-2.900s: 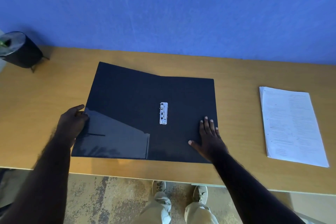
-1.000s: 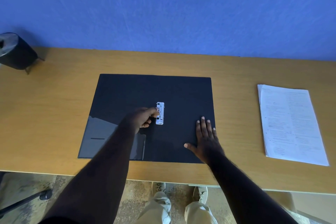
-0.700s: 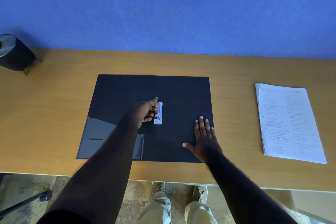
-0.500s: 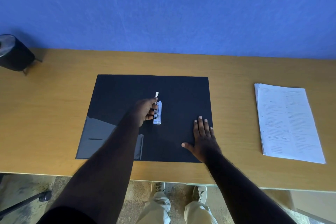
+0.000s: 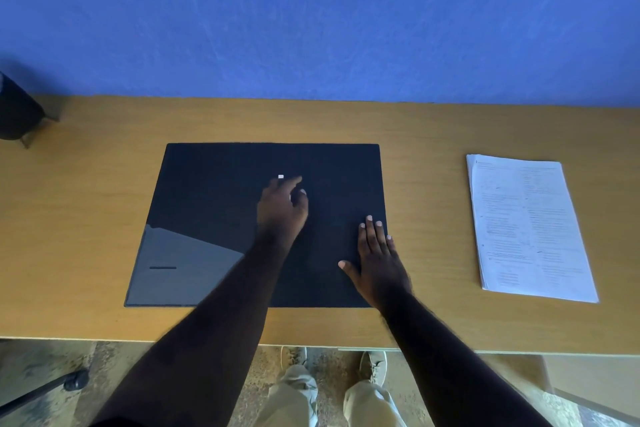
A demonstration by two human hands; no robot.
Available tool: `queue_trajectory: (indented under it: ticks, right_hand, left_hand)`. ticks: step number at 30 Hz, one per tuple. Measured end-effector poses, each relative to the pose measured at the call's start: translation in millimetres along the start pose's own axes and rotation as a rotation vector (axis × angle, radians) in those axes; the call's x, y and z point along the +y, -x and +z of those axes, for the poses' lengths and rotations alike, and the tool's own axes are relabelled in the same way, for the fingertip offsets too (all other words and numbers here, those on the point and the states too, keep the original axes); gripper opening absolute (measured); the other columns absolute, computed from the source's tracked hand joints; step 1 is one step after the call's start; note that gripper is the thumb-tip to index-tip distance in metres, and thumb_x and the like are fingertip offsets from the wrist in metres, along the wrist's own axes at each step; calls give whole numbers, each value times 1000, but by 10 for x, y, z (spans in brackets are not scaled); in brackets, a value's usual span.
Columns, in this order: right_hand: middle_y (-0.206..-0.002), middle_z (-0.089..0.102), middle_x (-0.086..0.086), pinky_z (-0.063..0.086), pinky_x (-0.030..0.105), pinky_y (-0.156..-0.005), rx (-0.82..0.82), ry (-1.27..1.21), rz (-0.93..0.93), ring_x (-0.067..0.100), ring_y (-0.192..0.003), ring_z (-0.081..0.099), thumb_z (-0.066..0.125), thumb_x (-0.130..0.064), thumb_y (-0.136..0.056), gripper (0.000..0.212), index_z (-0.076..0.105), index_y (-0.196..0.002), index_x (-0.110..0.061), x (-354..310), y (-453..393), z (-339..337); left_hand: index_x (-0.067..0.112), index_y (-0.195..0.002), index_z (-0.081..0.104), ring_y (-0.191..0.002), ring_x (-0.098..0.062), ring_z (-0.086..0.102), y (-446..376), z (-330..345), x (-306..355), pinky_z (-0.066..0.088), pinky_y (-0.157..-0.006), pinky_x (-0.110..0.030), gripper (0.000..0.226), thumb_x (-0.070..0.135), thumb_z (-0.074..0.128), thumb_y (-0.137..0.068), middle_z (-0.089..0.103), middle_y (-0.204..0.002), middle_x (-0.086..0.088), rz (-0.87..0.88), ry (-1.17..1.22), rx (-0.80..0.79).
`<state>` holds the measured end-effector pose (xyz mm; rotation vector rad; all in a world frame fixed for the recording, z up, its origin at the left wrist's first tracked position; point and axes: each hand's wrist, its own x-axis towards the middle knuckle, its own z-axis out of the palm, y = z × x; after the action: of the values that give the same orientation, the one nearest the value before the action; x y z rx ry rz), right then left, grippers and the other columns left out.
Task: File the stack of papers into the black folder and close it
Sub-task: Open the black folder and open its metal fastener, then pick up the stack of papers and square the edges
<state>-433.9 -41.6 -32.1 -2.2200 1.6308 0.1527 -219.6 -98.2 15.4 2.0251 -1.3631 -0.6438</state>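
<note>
The black folder [image 5: 214, 191] lies open and flat on the wooden table [image 5: 79, 184]. Its left panel carries a glossy pocket [image 5: 180, 263]. My left hand [image 5: 282, 211] rests over the metal clip at the folder's spine, fingers curled on it, hiding most of it. The clip's white lever tip [image 5: 280, 176] sticks up just beyond my fingers. On the right panel near its edge, my right hand [image 5: 377, 260] lies flat with fingers spread, holding nothing. The stack of printed papers [image 5: 530, 229] lies apart on the table, to the right of the folder.
A dark round container [image 5: 14, 114] stands at the table's far left, against the blue wall [image 5: 311, 17]. Bare tabletop separates the folder from the papers. The table's front edge runs just below the folder, with my shoes below it.
My left hand went from the folder's left edge to the clip and the left cover came down flat. The lever has been lifted upright. My right hand stayed flat.
</note>
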Motion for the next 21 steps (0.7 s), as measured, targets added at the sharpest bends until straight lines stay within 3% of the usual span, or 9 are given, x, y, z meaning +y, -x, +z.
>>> queue_trajectory:
  ticks: [4, 7, 10, 15, 21]
  right_hand:
    - [-170, -7, 12, 5, 40, -126, 31, 17, 41, 27, -157, -6, 30, -60, -101, 86, -1, -160, -5, 284, 52, -98]
    - [-170, -10, 11, 4, 41, -126, 47, 44, 86, 27, -157, -8, 23, -61, -102, 83, -4, -160, -8, 602, 92, -175]
    - [-169, -13, 9, 0, 41, -124, 65, 71, 145, 27, -157, -9, 18, -61, -101, 81, -6, -160, -11, 940, 144, -252]
    - [-169, -12, 9, 4, 43, -127, 93, 79, 259, 27, -157, -9, 16, -63, -100, 82, -6, -160, -11, 1496, 311, -388]
    - [-170, -11, 12, 6, 43, -128, 98, 56, 379, 29, -157, -7, 24, -57, -103, 82, -5, -159, -6, 2137, 556, -526]
  left_hand:
    - [14, -141, 54, -138, -27, 43, 211, 304, 238, 36, -111, -44, 50, 22, 58, -92, 51, -147, -10, 205, -168, -64]
    - [20, -153, 33, -151, -28, 19, 352, 572, 466, 23, -118, -50, 62, 33, 51, -96, 28, -162, -7, 234, -280, -188]
    - [20, -157, 20, -153, -27, 8, 469, 829, 710, 17, -120, -53, 68, 37, 47, -97, 15, -167, -6, 252, -294, -261]
    - [21, -159, 13, -154, -24, 2, 638, 1267, 1105, 13, -122, -51, 70, 36, 46, -99, 4, -168, -3, 250, -316, -371]
    - [18, -158, 12, -154, -26, 6, 887, 1846, 1523, 15, -121, -51, 71, 37, 44, -98, 5, -168, -6, 302, -409, -443]
